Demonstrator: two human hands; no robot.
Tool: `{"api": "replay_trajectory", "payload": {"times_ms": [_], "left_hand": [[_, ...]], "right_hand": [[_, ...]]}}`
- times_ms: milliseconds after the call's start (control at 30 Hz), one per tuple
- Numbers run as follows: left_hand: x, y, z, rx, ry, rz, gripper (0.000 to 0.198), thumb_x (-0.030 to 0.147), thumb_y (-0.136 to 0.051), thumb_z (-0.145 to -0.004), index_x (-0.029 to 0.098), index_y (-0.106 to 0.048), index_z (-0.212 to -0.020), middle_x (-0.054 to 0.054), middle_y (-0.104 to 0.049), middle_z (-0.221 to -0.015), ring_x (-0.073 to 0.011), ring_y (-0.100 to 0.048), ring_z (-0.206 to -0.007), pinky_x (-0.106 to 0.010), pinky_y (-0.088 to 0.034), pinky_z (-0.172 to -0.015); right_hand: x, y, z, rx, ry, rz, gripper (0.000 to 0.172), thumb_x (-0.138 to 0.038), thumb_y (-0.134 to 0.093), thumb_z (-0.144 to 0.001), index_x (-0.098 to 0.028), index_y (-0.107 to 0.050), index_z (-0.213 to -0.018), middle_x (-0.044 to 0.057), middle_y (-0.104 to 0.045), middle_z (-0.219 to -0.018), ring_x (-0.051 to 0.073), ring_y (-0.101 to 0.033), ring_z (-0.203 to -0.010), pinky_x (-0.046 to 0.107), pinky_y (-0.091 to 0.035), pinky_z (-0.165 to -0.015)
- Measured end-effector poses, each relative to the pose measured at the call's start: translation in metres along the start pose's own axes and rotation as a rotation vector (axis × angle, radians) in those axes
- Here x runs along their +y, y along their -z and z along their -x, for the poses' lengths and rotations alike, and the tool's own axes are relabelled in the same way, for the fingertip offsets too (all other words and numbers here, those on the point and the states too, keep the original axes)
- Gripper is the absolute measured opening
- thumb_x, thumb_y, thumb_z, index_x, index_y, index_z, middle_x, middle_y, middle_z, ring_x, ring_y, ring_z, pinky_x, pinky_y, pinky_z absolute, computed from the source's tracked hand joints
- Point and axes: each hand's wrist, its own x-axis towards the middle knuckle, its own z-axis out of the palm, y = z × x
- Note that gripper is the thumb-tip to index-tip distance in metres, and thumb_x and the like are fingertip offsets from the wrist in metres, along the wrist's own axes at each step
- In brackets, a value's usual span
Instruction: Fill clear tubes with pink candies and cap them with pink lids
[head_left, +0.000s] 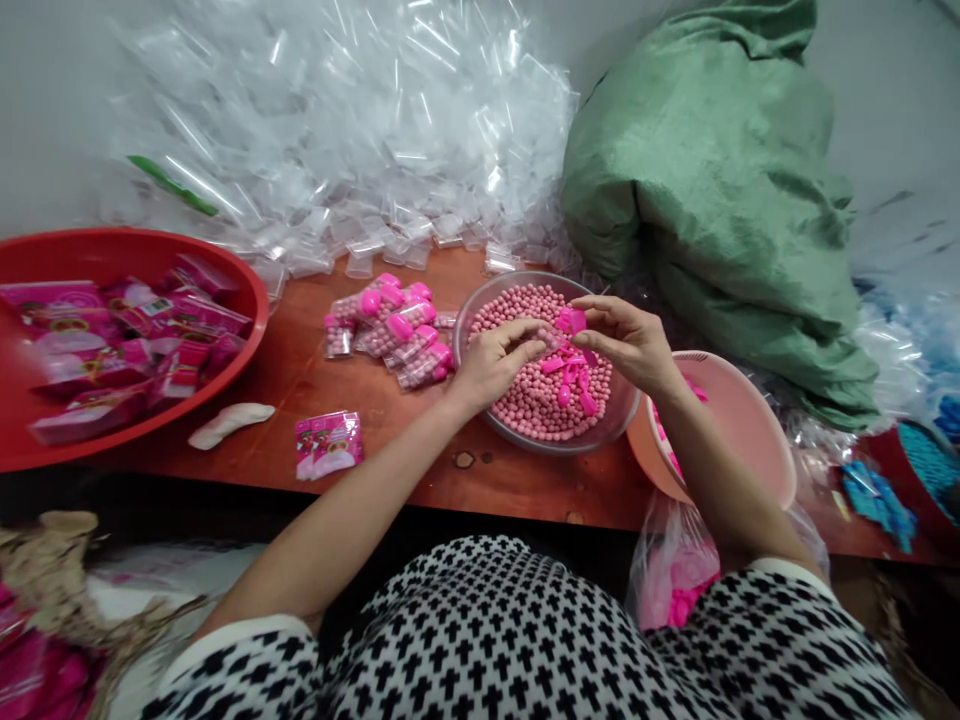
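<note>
Over a grey bowl [559, 447] full of pink beads [517, 405], my two hands work close together. My left hand [495, 358] is closed on a small clear bottle [550, 340], partly hidden by the fingers. Between the thumb and fingers of my right hand [630, 340] is a bright pink cap [574, 320], close to the bottle's end. Several loose pink pieces [576, 380] lie on top of the beads. Left of the bowl rests a pile of filled bottles [397, 330] with pink caps.
A red basin [259, 300] holding pink packets stands at the left. Clear empty bottles [360, 120] are heaped at the back, beside a green sack [720, 150]. A peach basin [750, 430] is right of the bowl. Pink cards [328, 445] lie near the table's front edge.
</note>
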Motion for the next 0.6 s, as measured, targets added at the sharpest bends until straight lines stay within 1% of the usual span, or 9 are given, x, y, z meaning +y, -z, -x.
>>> {"api": "replay_trajectory", "payload": {"times_ms": [67,133,167,233,333,433,500,600], "left_hand": [[0.000,-0.001,0.001,-0.021,-0.016,-0.051,0.031,0.035,-0.071,-0.088,0.018,-0.077,-0.113,-0.008,-0.079,-0.110,-0.0228,-0.072,-0.104,-0.039,-0.054,-0.100],[0.003,-0.001,0.002,-0.044,-0.022,-0.085,0.032,0.034,-0.070,-0.088,0.018,-0.077,-0.114,-0.008,-0.078,-0.114,-0.0233,-0.072,-0.106,-0.039,-0.055,-0.099],[0.004,-0.001,0.002,-0.054,-0.024,-0.101,0.031,0.033,-0.070,-0.088,0.019,-0.078,-0.115,-0.007,-0.078,-0.116,-0.0233,-0.072,-0.107,-0.038,-0.055,-0.099],[0.008,0.000,0.003,-0.060,-0.036,-0.124,0.031,0.032,-0.069,-0.088,0.019,-0.078,-0.115,-0.007,-0.078,-0.116,-0.0230,-0.073,-0.106,-0.036,-0.056,-0.097],[0.010,0.001,0.004,-0.047,-0.051,-0.134,0.030,0.032,-0.069,-0.089,0.020,-0.079,-0.115,-0.006,-0.078,-0.118,-0.0227,-0.073,-0.108,-0.035,-0.056,-0.097],[0.009,0.001,0.006,-0.034,-0.067,-0.142,0.028,0.032,-0.069,-0.089,0.021,-0.080,-0.112,-0.006,-0.078,-0.118,-0.0227,-0.073,-0.107,-0.034,-0.056,-0.097],[0.010,0.000,0.008,-0.037,-0.083,-0.160,0.025,0.032,-0.069,-0.089,0.022,-0.081,-0.108,-0.006,-0.080,-0.112,-0.0226,-0.074,-0.103,-0.034,-0.056,-0.094],[0.012,0.000,0.011,-0.061,-0.107,-0.219,0.020,0.028,-0.066,-0.089,0.023,-0.082,-0.101,-0.004,-0.081,-0.101,-0.0208,-0.074,-0.092,-0.031,-0.056,-0.086]], "right_hand": [[-0.007,0.000,0.000,-0.005,0.100,0.135,0.038,-0.039,-0.080,-0.083,-0.023,-0.073,-0.116,0.002,-0.074,-0.093,0.014,-0.067,-0.073,0.027,-0.053,-0.066],[-0.011,-0.001,-0.001,-0.046,0.200,0.276,0.031,-0.036,-0.077,-0.086,-0.023,-0.075,-0.114,0.004,-0.077,-0.099,0.017,-0.070,-0.080,0.029,-0.055,-0.073],[-0.012,-0.002,-0.001,-0.067,0.243,0.331,0.028,-0.034,-0.076,-0.088,-0.023,-0.075,-0.113,0.004,-0.077,-0.101,0.017,-0.071,-0.081,0.029,-0.055,-0.075],[-0.011,-0.003,-0.003,-0.107,0.300,0.401,0.024,-0.033,-0.073,-0.090,-0.022,-0.075,-0.112,0.004,-0.078,-0.097,0.015,-0.070,-0.077,0.028,-0.054,-0.073],[-0.009,-0.002,-0.002,-0.151,0.336,0.451,0.023,-0.033,-0.070,-0.093,-0.019,-0.073,-0.111,0.003,-0.075,-0.088,0.014,-0.067,-0.072,0.025,-0.051,-0.069],[-0.010,-0.003,0.003,-0.168,0.372,0.498,0.021,-0.032,-0.067,-0.095,-0.018,-0.071,-0.110,0.004,-0.073,-0.087,0.014,-0.064,-0.073,0.026,-0.051,-0.070],[-0.010,-0.006,0.008,-0.172,0.383,0.542,0.019,-0.031,-0.063,-0.096,-0.020,-0.070,-0.109,0.005,-0.072,-0.087,0.016,-0.063,-0.075,0.028,-0.051,-0.072],[-0.010,-0.011,0.013,-0.186,0.370,0.627,0.019,-0.031,-0.057,-0.098,-0.022,-0.070,-0.109,0.007,-0.071,-0.090,0.020,-0.063,-0.080,0.031,-0.050,-0.075]]}}
